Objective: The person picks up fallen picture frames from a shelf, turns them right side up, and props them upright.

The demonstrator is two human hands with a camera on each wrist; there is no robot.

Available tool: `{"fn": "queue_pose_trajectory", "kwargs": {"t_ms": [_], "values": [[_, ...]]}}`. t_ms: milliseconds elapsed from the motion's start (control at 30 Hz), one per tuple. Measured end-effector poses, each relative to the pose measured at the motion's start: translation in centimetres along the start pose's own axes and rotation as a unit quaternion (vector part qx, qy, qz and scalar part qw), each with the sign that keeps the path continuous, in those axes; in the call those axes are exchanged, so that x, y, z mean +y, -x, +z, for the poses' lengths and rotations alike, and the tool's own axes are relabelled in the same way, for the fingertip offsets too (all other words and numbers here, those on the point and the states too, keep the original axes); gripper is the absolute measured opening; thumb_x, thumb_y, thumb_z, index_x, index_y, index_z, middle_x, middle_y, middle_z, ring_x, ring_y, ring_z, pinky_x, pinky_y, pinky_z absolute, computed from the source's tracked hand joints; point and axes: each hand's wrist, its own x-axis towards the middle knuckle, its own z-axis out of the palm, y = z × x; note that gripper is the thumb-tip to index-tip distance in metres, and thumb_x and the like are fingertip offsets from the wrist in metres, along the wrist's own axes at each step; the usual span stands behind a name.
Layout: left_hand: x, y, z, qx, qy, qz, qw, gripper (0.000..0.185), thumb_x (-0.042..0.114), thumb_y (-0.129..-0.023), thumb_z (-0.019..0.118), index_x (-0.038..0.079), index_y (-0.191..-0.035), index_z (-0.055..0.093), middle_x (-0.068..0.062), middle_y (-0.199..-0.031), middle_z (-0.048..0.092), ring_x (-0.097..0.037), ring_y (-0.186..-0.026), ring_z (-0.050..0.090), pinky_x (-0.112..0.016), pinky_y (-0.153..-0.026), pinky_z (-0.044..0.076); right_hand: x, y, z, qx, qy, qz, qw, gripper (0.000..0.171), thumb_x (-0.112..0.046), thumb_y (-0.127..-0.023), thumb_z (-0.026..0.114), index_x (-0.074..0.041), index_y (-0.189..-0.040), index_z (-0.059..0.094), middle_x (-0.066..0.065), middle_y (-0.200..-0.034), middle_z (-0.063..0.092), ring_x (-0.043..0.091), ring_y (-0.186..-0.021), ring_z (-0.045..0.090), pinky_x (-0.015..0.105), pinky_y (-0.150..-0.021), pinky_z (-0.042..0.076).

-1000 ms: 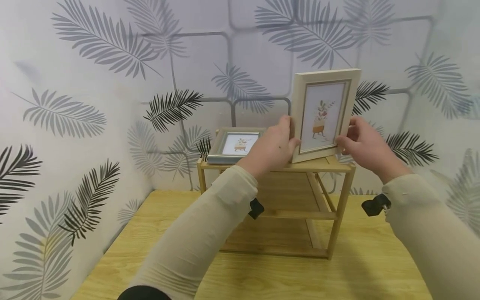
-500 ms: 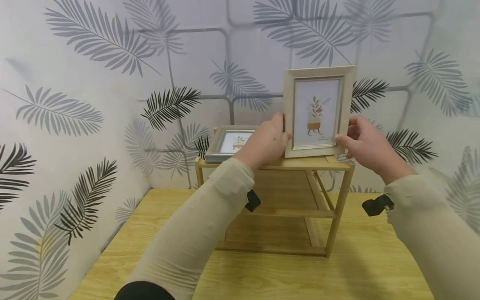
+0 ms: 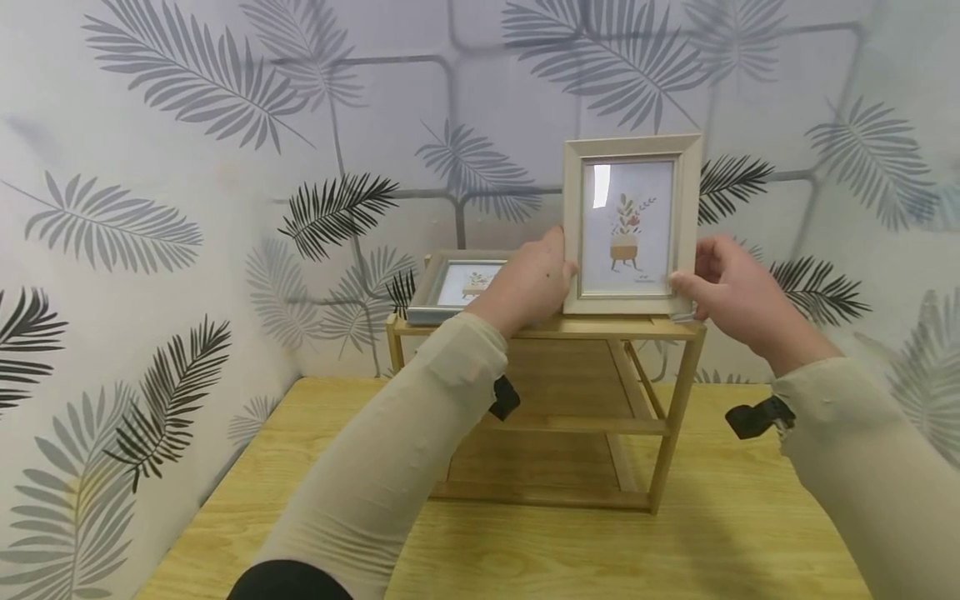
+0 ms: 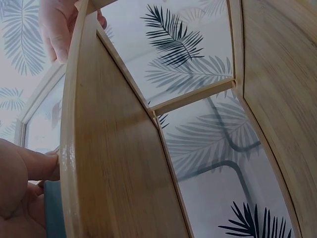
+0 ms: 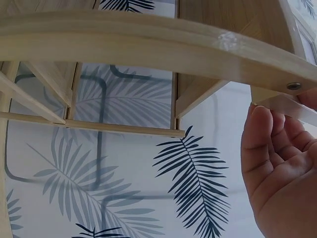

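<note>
An upright cream picture frame (image 3: pixel 630 225), showing a potted plant print, stands on the right part of the wooden shelf rack's top (image 3: pixel 615 328). My left hand (image 3: pixel 532 279) holds its left edge, thumb at the front. At the lower right edge, my right hand (image 3: pixel 731 287) pinches it between thumb and fingers. A second, silver-grey picture frame (image 3: pixel 422 300) lies flat on the rack's left side, partly hidden behind my left hand. In the left wrist view, the left hand (image 4: pixel 22 183) is by the top board; the right wrist view has the right hand (image 5: pixel 282 168) at the rack's corner.
The rack has two lower shelves (image 3: pixel 570 383) and stands on a yellow wood-grain table (image 3: pixel 540 550). Close behind it rises a wall (image 3: pixel 495 92) with leaf-patterned paper, meeting another wall (image 3: pixel 150 292) at the left. Black straps (image 3: pixel 757 417) sit at the wrists.
The upright frame has turned to face me more squarely and shifted slightly left, its bottom edge now level along the rack top. Both hands have stayed on it.
</note>
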Motion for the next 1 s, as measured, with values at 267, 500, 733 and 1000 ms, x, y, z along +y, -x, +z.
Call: {"fn": "queue_pose_trajectory", "kwargs": {"t_ms": [267,500,733,1000], "values": [[-0.08,0.06,-0.19,-0.008,-0.001,-0.005,1.0,0.063,0.028,-0.111,0.038,-0.002,-0.16,0.011,-0.019,-0.141,0.054,-0.019,-0.097,0.064,-0.033,-0.096,0.05,-0.08,0.17,0.14,-0.003,-0.023,0.001,1.0,0.062,-0.046,-0.102,0.057,0.0,-0.139,0.04,0.017,-0.119,0.053,0.029,-0.095,0.053,0.035,-0.069,0.055],[-0.4,0.26,-0.18,-0.014,0.042,-0.002,0.999,0.066,0.025,-0.108,0.038,0.001,-0.161,0.007,-0.017,-0.134,0.057,-0.018,-0.078,0.065,-0.031,-0.076,0.055,-0.23,0.19,0.29,-0.009,-0.035,0.007,0.999,0.063,-0.047,-0.102,0.055,-0.001,-0.142,0.037,0.016,-0.122,0.049,0.028,-0.097,0.049,0.032,-0.069,0.053],[-0.55,0.39,-0.15,-0.001,0.054,-0.003,0.9985,0.076,0.032,-0.105,0.048,0.003,-0.162,0.006,-0.016,-0.144,0.052,-0.016,-0.082,0.063,-0.031,-0.079,0.053,-0.45,0.0,0.46,-0.015,-0.047,0.02,0.999,0.069,-0.048,-0.102,0.055,-0.001,-0.147,0.033,0.015,-0.126,0.047,0.026,-0.102,0.048,0.029,-0.071,0.051],[-0.79,0.89,-0.21,0.0,0.063,-0.009,0.9979,0.081,0.036,-0.104,0.05,0.006,-0.163,0.003,-0.009,-0.136,0.059,-0.015,-0.074,0.064,-0.03,-0.079,0.052,-0.62,0.31,0.55,-0.002,-0.035,0.02,0.999,0.08,-0.054,-0.1,0.056,-0.004,-0.156,0.027,0.017,-0.132,0.05,0.028,-0.109,0.051,0.034,-0.075,0.053]]}}
